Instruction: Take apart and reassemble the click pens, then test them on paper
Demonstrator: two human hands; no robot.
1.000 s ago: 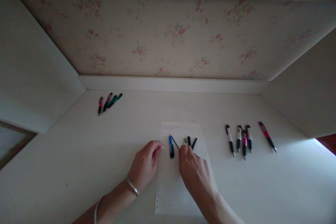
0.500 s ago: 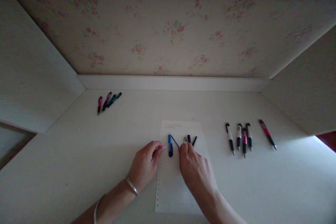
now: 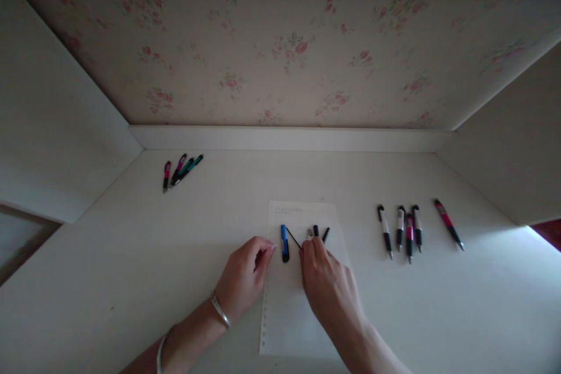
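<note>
My right hand [image 3: 328, 272] is closed over the paper sheet [image 3: 302, 327], its fingers on the lower end of a thin black pen refill [image 3: 293, 237]. My left hand [image 3: 248, 269] pinches at the sheet's left edge; a tiny pale bit shows at its fingertips, too small to name. Between the hands lies a blue pen barrel [image 3: 283, 234] with a black lower part. Just beyond my right fingers are a small silvery pen tip [image 3: 310, 232], a short black pen part [image 3: 316, 230] and a slanted black piece [image 3: 325, 235], partly hidden by the hand.
Several pens, one of them a pink pen [image 3: 166, 175], lie at the back left of the white desk [image 3: 175, 234]. To the right are white-and-black pens [image 3: 384, 231], a shorter pink pen [image 3: 409, 236] and another pink-and-black pen [image 3: 449, 223]. Side panels and a papered back wall [image 3: 280, 58] enclose the desk.
The pale bit at my left fingertips shows less than before. Both hands hold nearly the same place; my right hand has shifted very slightly right.
</note>
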